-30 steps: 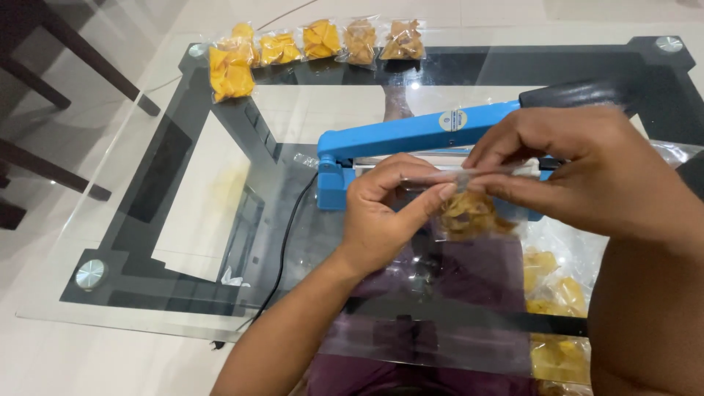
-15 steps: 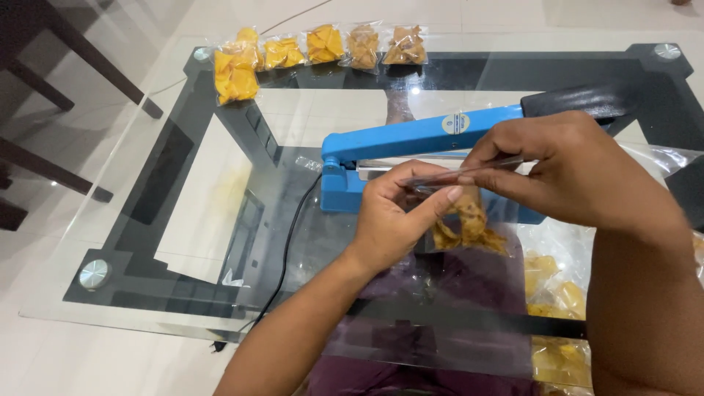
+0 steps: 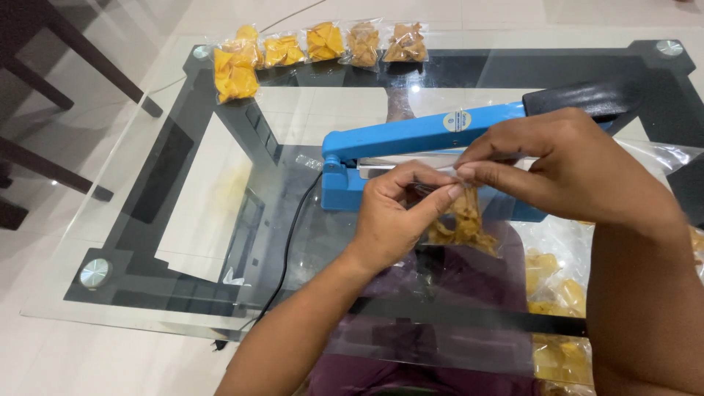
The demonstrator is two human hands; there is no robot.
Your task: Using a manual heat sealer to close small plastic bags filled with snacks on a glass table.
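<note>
Over the glass table (image 3: pixel 147 242), our left hand (image 3: pixel 392 220) and right hand (image 3: pixel 565 169) pinch the chip bag (image 3: pixel 458 224) by its mouth; crooked, it may seal badly in the blue sealer (image 3: pixel 411 139) behind.

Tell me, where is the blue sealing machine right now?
In the head view, the blue sealing machine sits on the glass table, right of centre, just behind the small snack bag pinched by both hands.
</note>
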